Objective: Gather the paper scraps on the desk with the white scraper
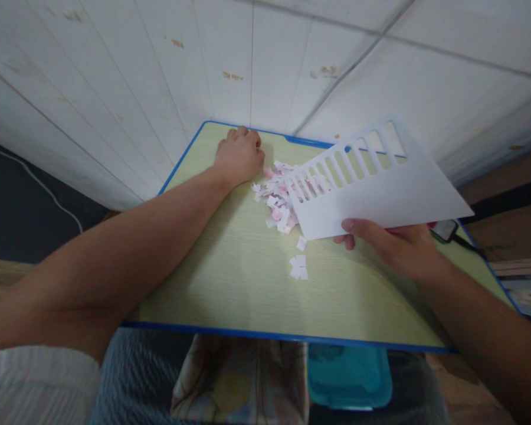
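The left hand rests, fingers curled, on the table near its far-left corner, apart from the right; whether it encloses anything cannot be determined. This position probably supports the forearm and leaves the paper pile exposed. The pile of paper scraps lies just right of the left hand, closer to the far edge than the near edge; its heaped form apparently keeps most pieces together. A few loose scraps lie nearer the near edge. The slotted sheet is inclined, its slotted left end over the pile's right side; contact with the scraps cannot be confirmed. The right hand pinches the sheet's near edge, thumb above and fingers beneath, a grip that appears to keep the slots unobstructed. The pile therefore lies between the hands, nearer the left.
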A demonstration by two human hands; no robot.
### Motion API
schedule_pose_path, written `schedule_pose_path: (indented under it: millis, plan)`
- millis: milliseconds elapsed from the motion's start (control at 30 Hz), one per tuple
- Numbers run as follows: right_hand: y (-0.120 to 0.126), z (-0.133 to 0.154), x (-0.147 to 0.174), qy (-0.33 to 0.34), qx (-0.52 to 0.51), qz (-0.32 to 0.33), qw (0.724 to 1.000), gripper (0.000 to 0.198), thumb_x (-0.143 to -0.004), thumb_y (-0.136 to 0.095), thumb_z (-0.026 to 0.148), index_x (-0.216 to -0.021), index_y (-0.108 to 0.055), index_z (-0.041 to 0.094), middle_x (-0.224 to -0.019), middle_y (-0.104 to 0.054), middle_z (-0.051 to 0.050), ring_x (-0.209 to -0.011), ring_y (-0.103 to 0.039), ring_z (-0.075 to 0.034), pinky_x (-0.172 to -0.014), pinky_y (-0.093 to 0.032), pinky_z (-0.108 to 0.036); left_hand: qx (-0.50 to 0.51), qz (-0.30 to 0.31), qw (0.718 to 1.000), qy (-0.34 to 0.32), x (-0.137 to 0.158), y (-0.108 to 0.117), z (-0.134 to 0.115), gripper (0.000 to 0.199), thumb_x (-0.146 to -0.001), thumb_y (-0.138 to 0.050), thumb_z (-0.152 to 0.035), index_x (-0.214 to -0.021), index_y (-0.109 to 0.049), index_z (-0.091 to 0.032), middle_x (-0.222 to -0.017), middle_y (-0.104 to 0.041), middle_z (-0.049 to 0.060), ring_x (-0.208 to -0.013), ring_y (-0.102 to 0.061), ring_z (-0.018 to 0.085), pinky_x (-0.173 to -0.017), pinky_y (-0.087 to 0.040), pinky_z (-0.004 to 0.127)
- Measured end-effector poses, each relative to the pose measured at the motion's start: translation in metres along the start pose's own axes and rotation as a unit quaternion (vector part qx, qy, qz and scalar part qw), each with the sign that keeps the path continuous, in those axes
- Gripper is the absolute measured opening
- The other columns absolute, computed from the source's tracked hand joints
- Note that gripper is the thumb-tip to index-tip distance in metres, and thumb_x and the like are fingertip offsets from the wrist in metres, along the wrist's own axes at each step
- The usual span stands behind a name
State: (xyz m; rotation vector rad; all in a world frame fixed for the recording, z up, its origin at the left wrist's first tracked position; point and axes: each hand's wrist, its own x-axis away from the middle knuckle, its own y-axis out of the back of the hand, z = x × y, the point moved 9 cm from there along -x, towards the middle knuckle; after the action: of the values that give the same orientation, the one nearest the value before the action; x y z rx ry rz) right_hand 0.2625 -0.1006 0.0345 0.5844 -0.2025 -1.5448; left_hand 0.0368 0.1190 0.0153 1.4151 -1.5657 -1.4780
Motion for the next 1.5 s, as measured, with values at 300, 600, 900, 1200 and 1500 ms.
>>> schedule_pose_path:
  millis: [300, 600, 900, 1200, 1500]
  plan:
    - [0.005, -0.003, -0.002, -0.007, 0.005, -0.013, 1.0, 0.036, -0.098, -0.086, 0.044, -0.066, -0.076, 0.031, -0.066, -0.076, -0.001, -0.061, -0.073, -0.025, -0.059, -0.063, -0.041, 0.037, -0.013, 0.999, 0.0, -0.003, -0.003, 0.005, 0.046, -0.11, -0.056, -0.024, -0.149, -0.078, -0.031, -0.154, -0.072, 0.013, -0.154, -0.057, 0.041, -0.13, -0.051, 0.057]
    - [-0.002, -0.001, 0.0, 0.017, 0.07, 0.016, 0.997, 0.046, -0.104, -0.081, 0.051, -0.063, -0.073, 0.03, -0.072, -0.081, -0.002, -0.069, -0.078, -0.025, -0.068, -0.066, -0.041, 0.012, -0.005, 1.0, -0.006, -0.001, 0.0, 0.0, 0.037, -0.113, -0.056, -0.021, -0.142, -0.079, -0.02, -0.158, -0.069, 0.017, -0.153, -0.058, 0.04, -0.129, -0.052, 0.057]
    - [-0.001, 0.005, 0.003, 0.021, 0.061, 0.013, 0.998, 0.045, -0.102, -0.084, 0.054, -0.064, -0.074, 0.032, -0.068, -0.079, -0.002, -0.065, -0.077, -0.026, -0.064, -0.066, -0.043, -0.002, -0.005, 1.0, -0.005, -0.001, 0.0, -0.001, 0.038, -0.113, -0.057, -0.019, -0.144, -0.078, -0.014, -0.157, -0.069, 0.02, -0.154, -0.06, 0.041, -0.128, -0.053, 0.053]
    - [0.014, 0.006, -0.001, 0.021, -0.008, -0.036, 0.999, 0.029, -0.093, -0.082, 0.028, -0.065, -0.072, 0.029, -0.061, -0.073, 0.001, -0.054, -0.068, -0.022, -0.052, -0.055, -0.038, 0.021, -0.001, 1.0, -0.001, -0.002, -0.001, 0.002, 0.042, -0.111, -0.054, -0.023, -0.144, -0.078, -0.02, -0.16, -0.068, 0.017, -0.156, -0.056, 0.042, -0.13, -0.051, 0.059]
    - [0.018, 0.006, -0.005, 0.007, -0.02, -0.048, 0.999, 0.029, -0.088, -0.082, 0.027, -0.062, -0.069, 0.028, -0.058, -0.07, 0.0, -0.05, -0.064, -0.02, -0.047, -0.052, -0.036, 0.046, 0.004, 0.999, 0.008, -0.002, -0.002, 0.004, 0.042, -0.11, -0.054, -0.027, -0.144, -0.078, -0.025, -0.162, -0.067, 0.014, -0.159, -0.053, 0.041, -0.132, -0.046, 0.06]
